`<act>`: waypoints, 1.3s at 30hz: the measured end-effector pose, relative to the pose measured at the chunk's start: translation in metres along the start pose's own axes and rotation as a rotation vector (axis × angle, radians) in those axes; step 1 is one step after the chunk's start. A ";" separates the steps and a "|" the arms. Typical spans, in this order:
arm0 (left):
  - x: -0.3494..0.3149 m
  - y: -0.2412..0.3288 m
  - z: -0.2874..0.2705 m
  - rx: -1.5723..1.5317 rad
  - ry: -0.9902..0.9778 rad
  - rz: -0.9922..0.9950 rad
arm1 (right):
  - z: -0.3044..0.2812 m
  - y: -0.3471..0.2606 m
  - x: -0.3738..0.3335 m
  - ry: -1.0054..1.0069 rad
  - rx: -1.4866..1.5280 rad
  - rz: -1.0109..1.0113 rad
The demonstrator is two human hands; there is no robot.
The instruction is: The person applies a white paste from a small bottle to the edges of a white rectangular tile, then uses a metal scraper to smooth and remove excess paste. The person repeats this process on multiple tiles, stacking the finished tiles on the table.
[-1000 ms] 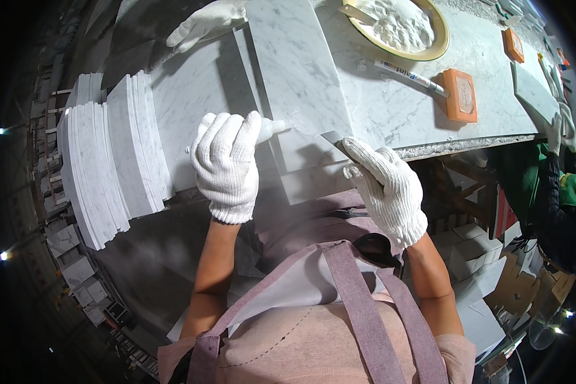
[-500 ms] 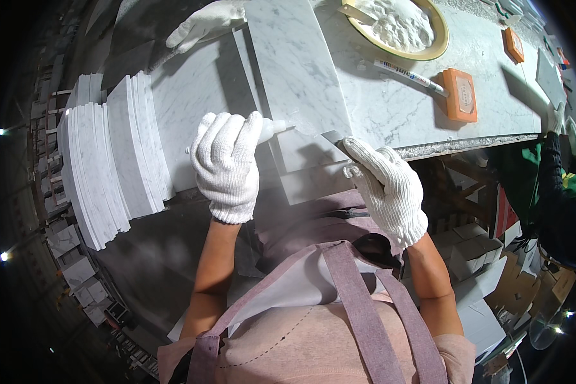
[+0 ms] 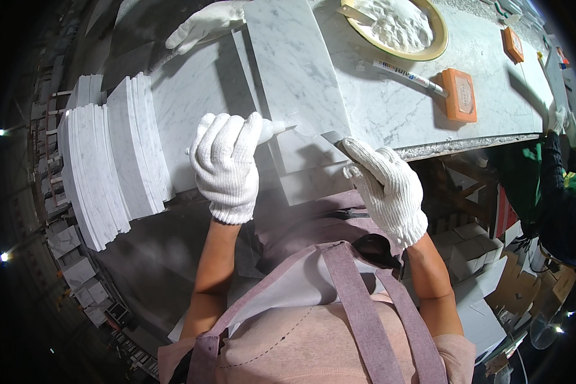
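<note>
White, grey-veined marble tops our workbench (image 3: 377, 118), with a long slab (image 3: 294, 57) lying across it. Our left hand (image 3: 227, 163) wraps gloved fingers around a translucent squeeze bottle (image 3: 271, 130), its nozzle at the slab's near part; our right hand (image 3: 390, 192) grips a flat blade (image 3: 331, 137) close by. Farther back we see a yellow-rimmed bowl (image 3: 441, 48) of white powder (image 3: 397, 25) and a marker (image 3: 409, 78) beside an orange block (image 3: 459, 96). Stone strips (image 3: 99, 173) stand stacked leftward; a green-clad co-worker (image 3: 521, 182) occupies the far right, above pale boxes (image 3: 470, 249).
</note>
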State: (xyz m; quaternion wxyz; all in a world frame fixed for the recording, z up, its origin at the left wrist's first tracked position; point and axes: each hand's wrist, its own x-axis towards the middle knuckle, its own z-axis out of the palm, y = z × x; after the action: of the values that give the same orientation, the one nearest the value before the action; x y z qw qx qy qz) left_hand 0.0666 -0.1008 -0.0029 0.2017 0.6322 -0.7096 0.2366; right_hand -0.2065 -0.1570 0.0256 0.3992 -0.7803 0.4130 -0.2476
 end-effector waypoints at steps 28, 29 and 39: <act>0.008 0.001 -0.001 -0.102 0.062 0.037 | -0.002 -0.008 0.005 0.015 0.003 0.037; 0.008 0.001 -0.001 -0.098 0.066 0.037 | -0.002 -0.008 0.005 0.020 0.003 0.033; 0.008 0.004 -0.004 -0.063 0.068 0.030 | -0.003 -0.006 0.003 -0.001 0.005 0.016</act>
State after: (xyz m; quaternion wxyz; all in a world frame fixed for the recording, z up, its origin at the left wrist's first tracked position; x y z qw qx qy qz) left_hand 0.0617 -0.1045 0.0041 0.2419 0.6064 -0.7189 0.2386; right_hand -0.2042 -0.1588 0.0326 0.4033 -0.7760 0.4182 -0.2454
